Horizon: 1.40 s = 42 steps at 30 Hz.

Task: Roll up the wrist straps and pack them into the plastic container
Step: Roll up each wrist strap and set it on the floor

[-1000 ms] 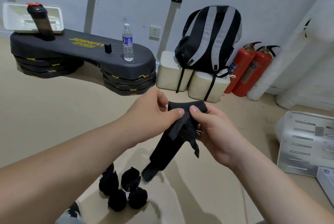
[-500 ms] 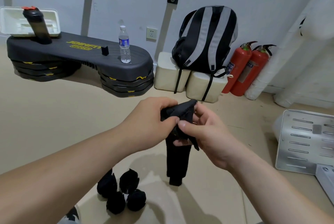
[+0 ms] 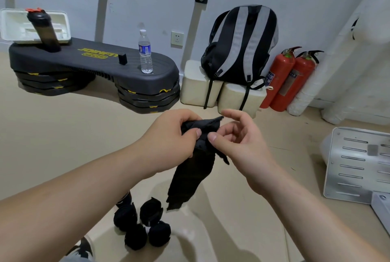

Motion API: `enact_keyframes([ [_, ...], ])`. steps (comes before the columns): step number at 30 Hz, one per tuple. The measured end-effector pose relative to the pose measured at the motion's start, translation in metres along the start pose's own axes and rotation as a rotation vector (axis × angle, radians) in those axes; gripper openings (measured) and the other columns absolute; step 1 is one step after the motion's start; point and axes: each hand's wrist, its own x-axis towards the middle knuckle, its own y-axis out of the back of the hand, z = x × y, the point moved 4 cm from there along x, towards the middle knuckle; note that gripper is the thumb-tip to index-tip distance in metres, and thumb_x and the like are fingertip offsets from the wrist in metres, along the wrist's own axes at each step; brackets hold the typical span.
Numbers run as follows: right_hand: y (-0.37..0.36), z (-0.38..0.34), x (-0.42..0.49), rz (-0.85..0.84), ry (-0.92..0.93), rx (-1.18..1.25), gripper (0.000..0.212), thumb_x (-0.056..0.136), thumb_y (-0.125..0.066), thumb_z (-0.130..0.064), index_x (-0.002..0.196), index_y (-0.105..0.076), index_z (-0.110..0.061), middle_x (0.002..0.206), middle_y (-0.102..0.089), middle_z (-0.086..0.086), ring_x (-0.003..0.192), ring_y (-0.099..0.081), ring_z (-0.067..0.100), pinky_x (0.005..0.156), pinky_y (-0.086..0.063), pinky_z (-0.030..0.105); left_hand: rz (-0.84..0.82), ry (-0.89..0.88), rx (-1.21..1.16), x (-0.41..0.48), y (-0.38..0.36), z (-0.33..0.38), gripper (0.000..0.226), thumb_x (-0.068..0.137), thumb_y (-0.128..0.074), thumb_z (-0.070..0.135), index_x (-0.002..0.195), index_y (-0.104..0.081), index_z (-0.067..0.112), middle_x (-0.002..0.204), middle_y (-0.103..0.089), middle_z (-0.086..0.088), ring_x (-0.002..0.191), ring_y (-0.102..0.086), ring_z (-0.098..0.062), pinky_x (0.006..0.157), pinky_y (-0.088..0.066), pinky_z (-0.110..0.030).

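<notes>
A black wrist strap [image 3: 190, 175] hangs in mid-air in front of me, its top end bunched between both hands and its long tail dangling toward the floor. My left hand [image 3: 171, 139] grips the bunched top from the left. My right hand [image 3: 236, 141] pinches the strap with its thumb, the other fingers spread apart. Several rolled black wrist straps [image 3: 141, 225] lie in a cluster on the floor below. A white plastic container [image 3: 14, 27] stands far off at the upper left, behind a dark shaker bottle.
A black step platform [image 3: 101, 65] carries a water bottle [image 3: 145, 52] and a shaker bottle [image 3: 43, 29]. A striped backpack [image 3: 240, 44] sits on white blocks, two red fire extinguishers [image 3: 289, 78] beside it. A slotted metal panel [image 3: 356, 164] lies at right. My shoe [image 3: 81, 249] shows below.
The strap's tail has swung to the left and hangs slanted. My right hand's fingers have opened out from the bunched top, only the thumb still pressing it. The view shifted slightly.
</notes>
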Motion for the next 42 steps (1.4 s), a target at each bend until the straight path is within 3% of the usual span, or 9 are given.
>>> enact_keyframes([
  [3, 0.003, -0.001, 0.0, -0.045, 0.005, -0.108, 0.037, 0.096, -0.076, -0.019, 0.13, -0.065, -0.029, 0.116, -0.068, -0.002, 0.101, -0.067, 0.009, 0.076, -0.061, 0.024, -0.04, 0.014, -0.042, -0.002, 0.0, 0.001, 0.02, 0.102, -0.059, 0.008, 0.105, -0.073, 0.022, 0.075, -0.07, -0.004, 0.056, -0.064, -0.011, 0.05, -0.046, -0.018],
  [6, -0.002, 0.002, -0.002, -0.125, 0.012, -0.096, 0.012, 0.104, -0.064, -0.015, 0.113, -0.069, -0.021, 0.107, -0.077, 0.005, 0.101, -0.073, 0.017, 0.086, -0.061, 0.034, -0.118, 0.028, -0.065, -0.007, -0.005, 0.0, 0.018, 0.102, -0.059, 0.007, 0.104, -0.072, 0.019, 0.067, -0.068, 0.002, 0.056, -0.063, -0.011, 0.05, -0.047, -0.021],
  [10, -0.011, 0.01, -0.004, -0.155, 0.025, -0.163, 0.011, 0.106, -0.057, -0.021, 0.111, -0.065, -0.028, 0.108, -0.076, 0.001, 0.108, -0.072, 0.022, 0.099, -0.058, 0.047, -0.135, 0.086, -0.109, -0.012, -0.007, -0.004, 0.013, 0.103, -0.061, 0.008, 0.106, -0.07, 0.017, 0.07, -0.07, -0.006, 0.055, -0.067, -0.017, 0.049, -0.053, -0.029],
  [13, -0.016, 0.013, -0.004, -0.14, 0.045, -0.204, 0.01, 0.106, -0.057, -0.021, 0.111, -0.064, -0.027, 0.105, -0.076, -0.004, 0.105, -0.071, 0.016, 0.099, -0.058, 0.044, -0.086, 0.155, -0.156, -0.015, -0.008, -0.005, 0.011, 0.102, -0.065, 0.008, 0.111, -0.067, 0.015, 0.081, -0.071, -0.016, 0.056, -0.071, -0.023, 0.05, -0.057, -0.031],
  [18, -0.015, 0.013, 0.0, -0.084, 0.029, -0.188, 0.014, 0.108, -0.054, -0.019, 0.103, -0.065, -0.024, 0.099, -0.076, 0.004, 0.102, -0.072, 0.028, 0.095, -0.057, 0.052, 0.002, 0.202, -0.17, -0.013, -0.005, -0.005, 0.027, 0.095, -0.077, 0.015, 0.117, -0.061, 0.016, 0.114, -0.064, -0.012, 0.054, -0.071, -0.023, 0.051, -0.058, -0.031],
  [24, -0.007, 0.018, 0.006, -0.01, -0.094, -0.052, 0.015, 0.111, -0.05, -0.018, 0.109, -0.065, -0.016, 0.11, -0.075, 0.015, 0.112, -0.07, 0.038, 0.099, -0.055, 0.055, 0.023, 0.101, -0.127, -0.012, 0.003, 0.002, 0.016, 0.088, -0.084, 0.023, 0.099, -0.072, 0.021, 0.091, -0.079, -0.012, 0.069, -0.071, -0.014, 0.065, -0.053, -0.023],
  [30, -0.001, 0.013, 0.007, 0.058, -0.092, 0.037, 0.024, 0.11, -0.052, -0.011, 0.114, -0.072, -0.025, 0.112, -0.078, 0.01, 0.11, -0.074, 0.031, 0.099, -0.06, 0.048, -0.093, -0.076, -0.042, -0.012, -0.003, 0.002, 0.03, 0.092, -0.074, 0.0, 0.114, -0.079, 0.02, 0.134, -0.066, 0.013, 0.092, -0.071, 0.004, 0.085, -0.054, -0.012],
  [37, -0.011, 0.008, -0.003, -0.03, -0.042, 0.029, 0.032, 0.107, -0.054, -0.008, 0.103, -0.075, -0.031, 0.102, -0.079, 0.001, 0.092, -0.073, 0.013, 0.082, -0.062, 0.03, 0.025, -0.153, 0.09, -0.008, -0.001, 0.002, 0.005, 0.084, -0.087, 0.019, 0.085, -0.084, 0.023, 0.098, -0.074, 0.012, 0.065, -0.058, 0.004, 0.065, -0.042, -0.007],
  [42, -0.015, 0.005, -0.004, -0.085, -0.045, 0.094, 0.028, 0.107, -0.055, -0.008, 0.104, -0.075, -0.028, 0.097, -0.078, -0.003, 0.089, -0.073, 0.013, 0.071, -0.057, 0.023, 0.13, -0.104, 0.023, -0.006, 0.005, -0.001, 0.028, 0.072, -0.096, 0.022, 0.079, -0.07, 0.026, 0.064, -0.067, 0.017, 0.047, -0.043, -0.009, 0.048, -0.037, -0.018],
])
